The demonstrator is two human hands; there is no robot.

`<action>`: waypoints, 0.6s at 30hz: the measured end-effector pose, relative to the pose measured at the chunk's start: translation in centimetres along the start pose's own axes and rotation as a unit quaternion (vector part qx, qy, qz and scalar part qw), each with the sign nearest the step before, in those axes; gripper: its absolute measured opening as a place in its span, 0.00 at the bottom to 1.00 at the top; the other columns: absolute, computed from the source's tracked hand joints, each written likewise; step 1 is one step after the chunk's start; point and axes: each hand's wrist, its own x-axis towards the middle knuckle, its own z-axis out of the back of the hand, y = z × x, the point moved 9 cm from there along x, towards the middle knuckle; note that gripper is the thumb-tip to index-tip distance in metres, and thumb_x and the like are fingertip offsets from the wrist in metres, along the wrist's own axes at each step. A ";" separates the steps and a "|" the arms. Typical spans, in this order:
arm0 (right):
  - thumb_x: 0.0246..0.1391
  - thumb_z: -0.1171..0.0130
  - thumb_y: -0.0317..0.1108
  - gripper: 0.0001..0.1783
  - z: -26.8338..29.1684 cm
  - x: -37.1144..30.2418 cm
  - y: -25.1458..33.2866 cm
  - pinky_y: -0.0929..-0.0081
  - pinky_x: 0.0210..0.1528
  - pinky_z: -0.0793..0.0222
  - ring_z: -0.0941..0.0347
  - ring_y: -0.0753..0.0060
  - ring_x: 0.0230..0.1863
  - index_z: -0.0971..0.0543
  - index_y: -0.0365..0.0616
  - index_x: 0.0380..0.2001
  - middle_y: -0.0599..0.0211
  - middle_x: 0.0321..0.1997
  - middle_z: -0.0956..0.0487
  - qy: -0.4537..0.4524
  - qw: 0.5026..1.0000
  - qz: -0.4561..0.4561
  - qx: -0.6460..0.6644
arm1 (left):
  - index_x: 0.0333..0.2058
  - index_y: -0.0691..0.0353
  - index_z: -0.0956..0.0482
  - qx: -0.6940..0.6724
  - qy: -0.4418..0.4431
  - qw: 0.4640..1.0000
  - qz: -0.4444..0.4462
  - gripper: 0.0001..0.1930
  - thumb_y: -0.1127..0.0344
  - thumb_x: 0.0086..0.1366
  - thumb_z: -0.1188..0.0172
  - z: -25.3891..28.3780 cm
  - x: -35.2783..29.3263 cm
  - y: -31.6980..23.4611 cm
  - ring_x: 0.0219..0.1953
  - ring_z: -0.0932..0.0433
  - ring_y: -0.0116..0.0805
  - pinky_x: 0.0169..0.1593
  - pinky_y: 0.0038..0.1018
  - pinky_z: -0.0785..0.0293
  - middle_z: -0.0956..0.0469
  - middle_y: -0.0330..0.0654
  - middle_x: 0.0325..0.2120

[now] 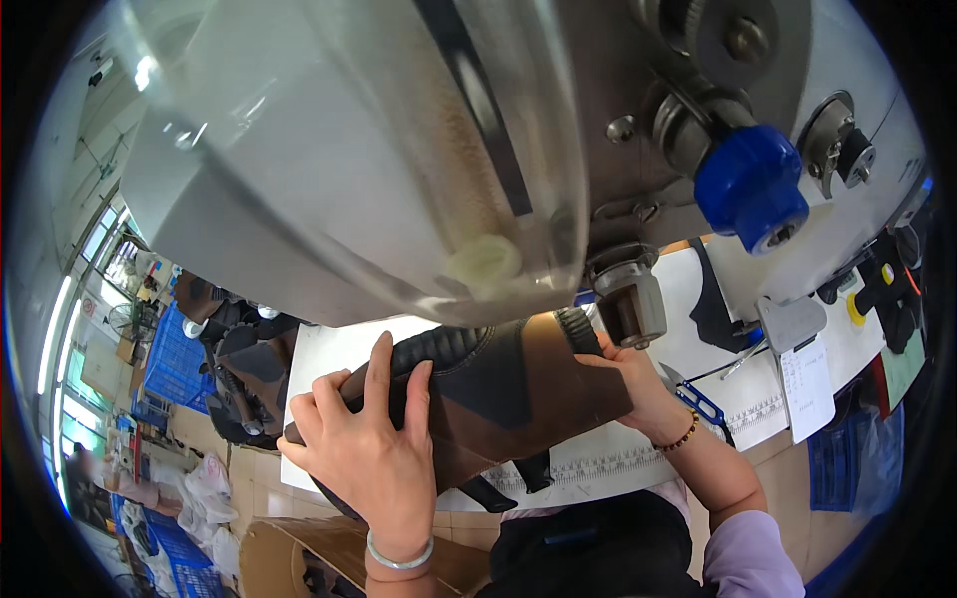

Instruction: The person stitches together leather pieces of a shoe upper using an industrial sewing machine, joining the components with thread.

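Observation:
A brown and black leather shoe upper (518, 389) with a ribbed, padded black collar lies across the white table, under the head of a sewing machine (379, 169). My left hand (369, 439) grips its left end, fingers and thumb bent over the padded part. Its right end is held by my right hand (638, 389), whose fingertips are partly hidden behind the leather. Black strips hang from the upper's near edge. The needle area is hidden behind the machine head. Beside my right wrist lies a blue-handled cutting tool (703, 402).
A ruler strip (598, 464) runs along the white table's (763, 384) near edge. Several leather pieces (249, 364) are piled at the left, by a blue crate (179, 364). A cardboard box (299, 553) stands below. Another blue crate (835, 463) is at the right.

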 end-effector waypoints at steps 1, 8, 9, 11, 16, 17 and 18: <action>0.56 0.47 0.29 0.11 0.1 0.0 0.1 0.87 0.33 0.30 0.27 0.85 0.31 0.23 0.31 0.37 0.67 0.33 0.21 -0.007 1.000 0.002 0.002 | 0.38 0.44 0.18 -0.004 0.002 1.000 -0.001 0.15 0.52 0.50 0.35 -0.1 0.1 -0.1 0.33 0.34 0.34 0.38 0.38 0.44 0.34 0.34 0.27; 0.55 0.45 0.28 0.10 0.2 0.1 0.2 0.87 0.31 0.29 0.26 0.84 0.29 0.22 0.31 0.37 0.66 0.32 0.21 -0.030 0.999 -0.010 0.008 | 0.37 0.46 0.18 -0.009 -0.002 1.000 -0.010 0.15 0.51 0.50 0.35 -0.2 0.7 0.0 0.33 0.33 0.34 0.37 0.36 0.44 0.34 0.35 0.26; 0.55 0.45 0.28 0.10 0.2 0.0 0.3 0.87 0.31 0.29 0.26 0.84 0.29 0.22 0.32 0.37 0.66 0.31 0.21 -0.034 0.999 0.003 0.001 | 0.37 0.46 0.18 -0.010 -0.003 1.000 -0.010 0.15 0.51 0.50 0.35 -0.3 0.7 0.0 0.33 0.33 0.34 0.37 0.36 0.44 0.34 0.35 0.26; 0.55 0.45 0.28 0.10 0.5 0.0 0.4 0.87 0.31 0.29 0.27 0.85 0.29 0.22 0.32 0.37 0.66 0.31 0.21 -0.038 0.999 0.018 -0.005 | 0.36 0.46 0.18 -0.019 0.003 1.000 -0.012 0.15 0.51 0.49 0.34 -0.6 0.9 -0.1 0.34 0.33 0.34 0.37 0.35 0.44 0.33 0.35 0.27; 0.55 0.44 0.29 0.10 -0.4 0.0 0.6 0.87 0.32 0.30 0.27 0.85 0.30 0.22 0.32 0.37 0.67 0.32 0.21 -0.016 0.999 0.031 -0.020 | 0.36 0.47 0.17 -0.029 -0.001 0.999 -0.015 0.15 0.50 0.49 0.35 -0.6 1.1 0.6 0.34 0.33 0.34 0.37 0.34 0.44 0.33 0.35 0.27; 0.55 0.44 0.29 0.10 -0.4 -0.1 0.5 0.87 0.32 0.30 0.27 0.85 0.30 0.22 0.32 0.37 0.67 0.32 0.21 -0.014 0.999 0.031 -0.020 | 0.36 0.47 0.17 -0.041 -0.003 0.999 -0.018 0.15 0.50 0.50 0.35 -0.7 1.2 0.7 0.34 0.34 0.34 0.37 0.34 0.44 0.32 0.35 0.27; 0.55 0.44 0.29 0.10 -0.1 0.0 0.4 0.87 0.32 0.30 0.28 0.86 0.30 0.21 0.32 0.37 0.68 0.32 0.21 -0.012 0.999 0.036 -0.039 | 0.36 0.47 0.17 -0.042 -0.004 0.999 -0.018 0.15 0.50 0.50 0.35 -0.9 1.4 0.7 0.34 0.34 0.34 0.37 0.34 0.44 0.32 0.35 0.27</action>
